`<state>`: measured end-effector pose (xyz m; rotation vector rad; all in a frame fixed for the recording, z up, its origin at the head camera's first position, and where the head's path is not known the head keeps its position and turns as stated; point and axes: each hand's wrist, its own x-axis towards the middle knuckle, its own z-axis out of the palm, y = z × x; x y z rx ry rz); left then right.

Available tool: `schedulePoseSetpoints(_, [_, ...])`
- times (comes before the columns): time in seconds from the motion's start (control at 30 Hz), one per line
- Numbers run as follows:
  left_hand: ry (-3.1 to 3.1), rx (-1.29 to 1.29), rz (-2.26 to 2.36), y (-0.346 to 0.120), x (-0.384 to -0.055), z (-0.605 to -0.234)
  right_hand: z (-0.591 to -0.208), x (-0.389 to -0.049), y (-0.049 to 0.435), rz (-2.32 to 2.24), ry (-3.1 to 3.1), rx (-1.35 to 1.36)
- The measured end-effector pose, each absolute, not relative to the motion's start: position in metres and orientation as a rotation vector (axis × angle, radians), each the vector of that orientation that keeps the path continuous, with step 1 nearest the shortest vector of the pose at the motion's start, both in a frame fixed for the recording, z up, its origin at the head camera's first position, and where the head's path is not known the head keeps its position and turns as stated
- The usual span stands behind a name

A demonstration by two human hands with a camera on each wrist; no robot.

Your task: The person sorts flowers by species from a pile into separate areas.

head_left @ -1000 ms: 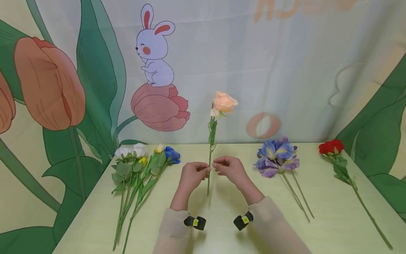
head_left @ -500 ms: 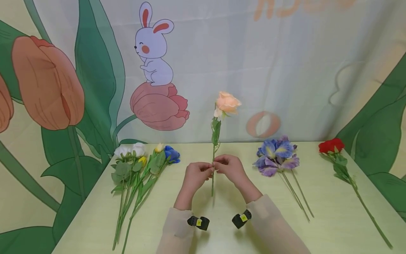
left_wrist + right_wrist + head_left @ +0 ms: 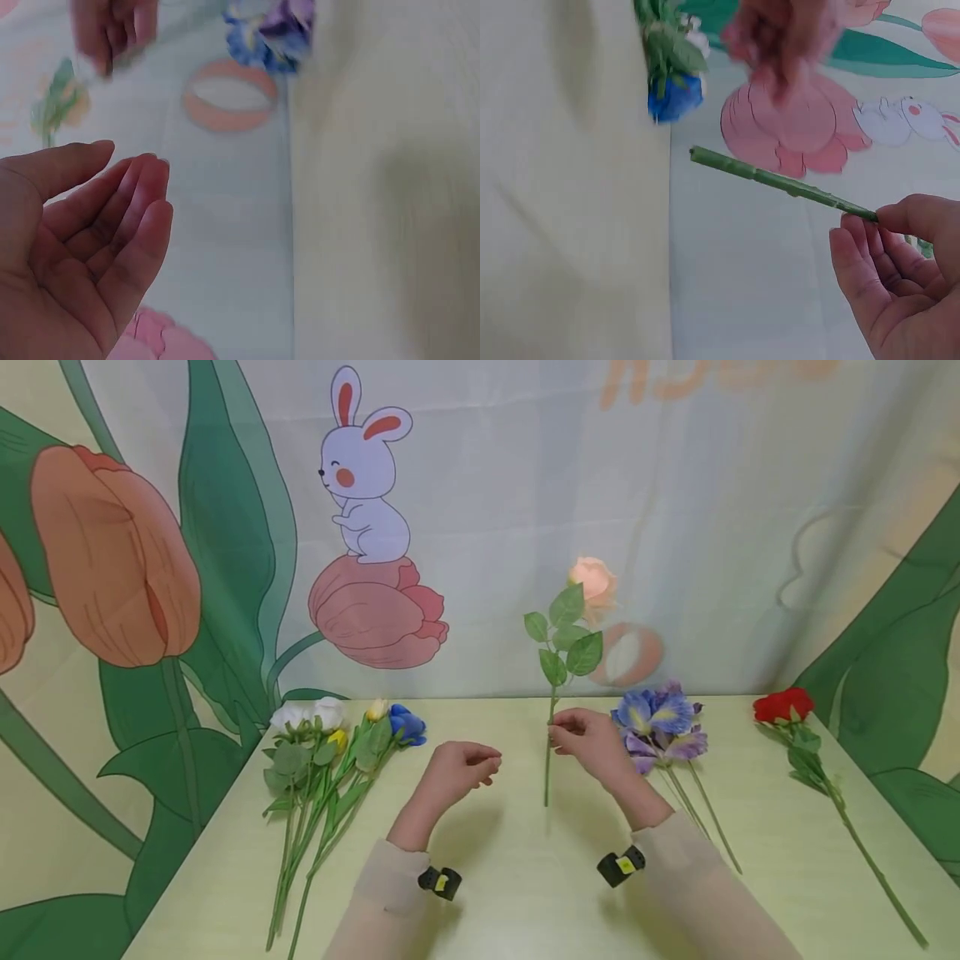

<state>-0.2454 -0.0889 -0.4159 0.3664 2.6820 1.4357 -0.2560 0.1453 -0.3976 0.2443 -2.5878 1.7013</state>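
My right hand (image 3: 592, 745) pinches the green stem of a peach rose (image 3: 594, 583) between thumb and fingers and holds it upright above the table. The bloom is at the top, with several leaves below it. In the right wrist view the stem's lower end (image 3: 742, 166) sticks out past the fingertips. To the left, apart from the stem, my left hand (image 3: 459, 772) hangs in the air with nothing in it. Its fingers are loosely bent in the left wrist view, thumb (image 3: 75, 163) apart from them.
White, yellow and blue flowers (image 3: 322, 752) lie at the table's left. Purple-blue irises (image 3: 656, 727) lie right of centre, partly behind my right hand. A red rose (image 3: 784, 705) lies at the far right. A printed cloth (image 3: 487, 510) hangs behind the pale table (image 3: 517, 893).
Both hands were at the rose's stem half a second ago. The left hand has let go; the right hand has carried the rose rightward and turned it, so its leaves now face me.
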Motion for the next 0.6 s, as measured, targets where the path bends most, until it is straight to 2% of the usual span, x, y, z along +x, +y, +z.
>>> schedulePoseSetpoints(0.33, [2.932, 0.248, 0.987, -0.202, -0.23, -0.415, -0.382, -0.227, 0.264, 1.138, -2.789, 0.203])
schedulePoseSetpoints(0.6, [2.977, 0.16, 0.787, -0.255, -0.213, -0.425, -0.394, -0.208, 0.344, 0.923, -2.896, 0.072])
